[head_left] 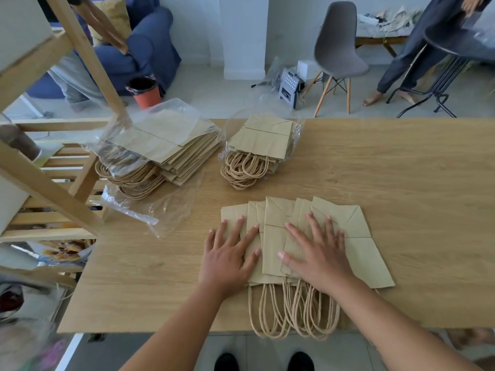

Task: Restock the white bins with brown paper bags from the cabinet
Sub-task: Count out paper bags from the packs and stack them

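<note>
Several flat brown paper bags [359, 253] lie fanned out on the wooden table [401, 183] right in front of me, their twine handles [294, 311] hanging over the near edge. My left hand [227, 258] rests flat on the left side of the fan, fingers spread. My right hand [318, 253] presses flat on the middle of it, fingers apart. A large stack of bags [174, 145] in clear plastic lies at the far left. A smaller wrapped stack [262, 140] sits beside it. No white bins are in view.
A wooden shelf frame [53, 183] stands close at the left of the table. Loose clear plastic wrap [150, 215] lies between it and the fanned bags. Beyond the table are a grey chair [337, 49], a blue armchair [144, 49], an orange bucket and another person's legs [401, 62].
</note>
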Motion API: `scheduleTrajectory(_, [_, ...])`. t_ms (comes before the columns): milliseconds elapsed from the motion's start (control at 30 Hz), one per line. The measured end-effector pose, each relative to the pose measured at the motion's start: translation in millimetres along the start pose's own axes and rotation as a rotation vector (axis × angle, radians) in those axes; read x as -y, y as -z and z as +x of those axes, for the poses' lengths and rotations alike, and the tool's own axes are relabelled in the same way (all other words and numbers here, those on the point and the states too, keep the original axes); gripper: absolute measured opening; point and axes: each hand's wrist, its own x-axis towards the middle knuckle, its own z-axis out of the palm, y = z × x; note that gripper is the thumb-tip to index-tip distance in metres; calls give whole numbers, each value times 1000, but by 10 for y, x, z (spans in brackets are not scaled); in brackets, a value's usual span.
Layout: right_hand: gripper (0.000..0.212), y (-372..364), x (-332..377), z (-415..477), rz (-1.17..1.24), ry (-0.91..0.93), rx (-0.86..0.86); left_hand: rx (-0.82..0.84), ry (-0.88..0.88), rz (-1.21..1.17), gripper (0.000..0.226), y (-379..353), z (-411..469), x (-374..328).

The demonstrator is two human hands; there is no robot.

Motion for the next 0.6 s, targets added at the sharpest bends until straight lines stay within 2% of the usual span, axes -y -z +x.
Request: scheduleTrajectory(600, [75,-22,-204,5,29,-75,-35,-91,-8,-58,61,-44,-9,38])
